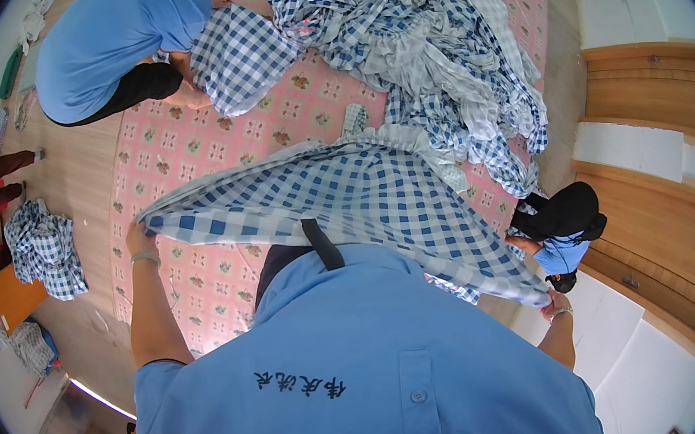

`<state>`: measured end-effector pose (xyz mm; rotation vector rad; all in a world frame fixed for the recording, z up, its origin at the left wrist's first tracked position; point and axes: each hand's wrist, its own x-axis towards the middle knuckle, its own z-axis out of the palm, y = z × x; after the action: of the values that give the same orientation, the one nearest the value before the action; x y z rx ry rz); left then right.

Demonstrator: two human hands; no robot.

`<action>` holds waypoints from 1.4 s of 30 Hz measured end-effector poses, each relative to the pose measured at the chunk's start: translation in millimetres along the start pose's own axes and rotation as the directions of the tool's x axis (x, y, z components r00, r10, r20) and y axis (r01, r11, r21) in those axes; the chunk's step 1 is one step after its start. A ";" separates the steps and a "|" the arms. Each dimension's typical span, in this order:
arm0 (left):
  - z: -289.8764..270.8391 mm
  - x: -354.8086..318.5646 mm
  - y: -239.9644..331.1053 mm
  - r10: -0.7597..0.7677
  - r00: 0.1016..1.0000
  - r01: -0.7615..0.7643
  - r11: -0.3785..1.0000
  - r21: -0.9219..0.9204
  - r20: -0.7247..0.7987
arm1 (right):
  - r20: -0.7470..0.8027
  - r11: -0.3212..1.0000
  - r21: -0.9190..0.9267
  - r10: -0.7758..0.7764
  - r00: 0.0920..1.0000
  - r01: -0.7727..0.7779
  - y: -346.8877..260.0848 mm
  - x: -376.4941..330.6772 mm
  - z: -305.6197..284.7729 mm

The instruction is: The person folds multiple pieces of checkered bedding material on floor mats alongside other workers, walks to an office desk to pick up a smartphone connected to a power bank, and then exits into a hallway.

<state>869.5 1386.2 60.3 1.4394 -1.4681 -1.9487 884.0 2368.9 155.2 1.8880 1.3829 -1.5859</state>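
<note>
A blue-and-white checked bed sheet (pixel 352 183) is stretched wide in front of me, its near edge running slantwise from far left to near right. At its left corner, my left hand (pixel 139 238) is closed on the fabric. My right hand (pixel 556 304) grips the opposite corner, lower and to the right. The sheet's far side touches the pink patterned floor cloth (pixel 185 163) and meets a large heap of checked linen (pixel 422 43). My fingertips are partly hidden by the folds.
At the far left, a crouching person in a blue shirt (pixel 118 45) handles a folded checked cloth (pixel 246 60). Another person (pixel 570 229) is close beside my right hand. A checked bundle (pixel 46 250) lies on the left floor. Wooden cabinets (pixel 663 239) line the right wall.
</note>
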 end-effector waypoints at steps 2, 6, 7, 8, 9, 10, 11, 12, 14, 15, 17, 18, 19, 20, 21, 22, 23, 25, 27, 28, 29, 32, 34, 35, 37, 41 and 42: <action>24.5 -4.2 13.9 -0.030 0.999 0.031 0.998 -0.046 0.031 | 0.025 0.996 0.064 -0.062 0.998 0.061 -12.5 3.3 -11.3; 25.8 4.4 25.7 -0.282 0.899 -0.081 0.644 0.761 0.334 | -0.037 0.930 0.308 -0.199 0.979 0.201 -21.4 -12.8 12.2; 27.9 6.8 28.0 -0.377 0.859 -0.299 0.180 0.937 0.347 | -0.017 0.924 0.316 -0.222 0.975 0.216 -22.0 -16.7 12.3; 27.9 10.8 28.3 -0.468 0.829 -0.480 -0.317 0.818 0.306 | -0.023 0.924 0.314 -0.223 0.975 0.219 -20.2 -22.9 10.1; 18.1 19.3 25.0 -0.464 0.836 -0.465 -0.317 0.827 0.292 | -0.044 0.934 0.273 -0.229 0.972 0.232 -23.5 -31.6 11.2; 2.5 33.7 18.9 -0.461 0.840 -0.458 -0.320 0.829 0.286 | -0.060 0.942 0.232 -0.234 0.970 0.241 -26.4 -42.0 16.8; -19.0 50.8 11.9 -0.323 0.863 -0.427 -0.055 0.903 0.388 | -0.012 0.957 0.170 -0.237 0.971 0.236 -28.3 -52.4 25.4; -34.7 65.0 7.5 -0.159 0.881 -0.410 0.213 0.887 0.446 | -0.007 0.959 0.169 -0.228 0.974 0.226 -28.5 -65.6 35.8; -21.5 72.0 6.8 -0.196 0.938 -0.035 0.764 0.644 0.284 | -0.023 0.910 -0.391 -0.157 0.987 0.136 -30.9 -91.1 51.8; 24.7 60.8 17.1 -0.161 0.946 0.065 0.945 0.321 0.282 | -0.072 0.856 -0.502 -0.180 0.981 0.121 -22.8 -98.5 38.2; 44.8 39.1 39.8 -0.152 0.979 0.161 0.985 -0.062 0.134 | -0.116 0.656 -0.754 -0.200 0.973 0.045 -34.9 -119.6 66.1; 30.8 40.1 38.2 -0.145 0.982 0.154 0.986 -0.071 0.118 | -0.144 0.382 -0.923 -0.240 0.960 -0.042 -42.6 -124.6 78.1; 15.2 47.3 34.8 -0.189 0.958 0.079 0.898 0.433 0.217 | -0.243 0.262 -0.949 -0.254 0.936 -0.175 -49.7 -98.8 63.5; 2.2 48.7 29.9 -0.275 0.923 -0.063 0.579 0.813 0.268 | -0.228 0.253 -0.954 -0.266 0.937 -0.161 -53.4 -72.1 53.2; 10.5 36.2 38.1 -0.375 0.849 -0.329 0.177 0.927 0.373 | -0.246 0.532 -0.845 -0.308 0.919 -0.048 -52.2 -51.8 40.4; 4.2 28.1 48.6 -0.364 0.858 -0.317 0.179 0.931 0.362 | -0.250 0.744 -0.662 -0.335 0.908 0.092 -52.5 -48.4 49.3; -2.1 25.6 56.8 -0.265 0.926 -0.155 0.379 0.912 0.268 | -0.282 0.764 -0.642 -0.313 0.907 0.064 -59.5 -38.1 67.5; -8.9 26.0 72.5 -0.140 0.990 0.095 0.751 0.653 0.017 | -0.012 0.739 -0.617 -0.351 0.936 0.269 -86.8 -14.0 106.0; -10.2 8.9 102.1 -0.132 0.983 0.162 0.948 0.274 -0.124 | 0.192 0.735 -0.547 -0.355 0.915 0.400 -108.1 -38.1 193.8; 3.0 3.4 119.6 -0.141 0.986 0.149 0.985 0.091 -0.085 | 0.321 0.824 -0.288 -0.396 0.860 0.487 -127.0 -19.5 207.4; -63.7 10.0 145.0 -0.084 0.996 0.083 0.996 -0.041 -0.008 | 0.508 0.795 -0.207 -0.411 0.757 0.571 -142.0 -37.2 272.8; -148.0 -20.2 207.8 0.201 0.974 -0.217 0.960 -0.177 -0.102 | 0.653 0.681 -0.033 -0.540 0.532 0.732 -218.6 -68.1 354.5; -216.7 -87.6 266.5 0.405 0.859 -0.450 0.889 -0.084 -0.313 | 0.712 0.612 0.125 -0.604 0.359 0.781 -268.6 -98.0 389.9; -227.4 -117.0 278.8 0.431 0.822 -0.469 0.883 -0.014 -0.372 | 0.703 0.590 0.198 -0.642 0.306 0.783 -288.8 -113.6 390.9; -239.8 -181.8 270.9 0.455 0.774 -0.486 0.873 0.047 -0.441 | 0.708 0.553 0.232 -0.660 0.250 0.800 -298.6 -149.7 381.8; -314.7 -312.1 227.4 0.370 0.629 -0.464 0.884 0.051 -0.683 | 0.800 0.547 0.150 -0.556 0.224 0.824 -288.0 -148.2 385.0; -345.7 -336.4 209.7 0.322 0.651 -0.472 0.881 -0.035 -0.687 | 0.817 0.571 0.123 -0.522 0.244 0.812 -286.6 -123.7 392.6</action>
<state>1246.8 1352.5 425.2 1.3533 -1.0675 -1.0912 434.0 2159.0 226.3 0.0876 1.9028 -1.9640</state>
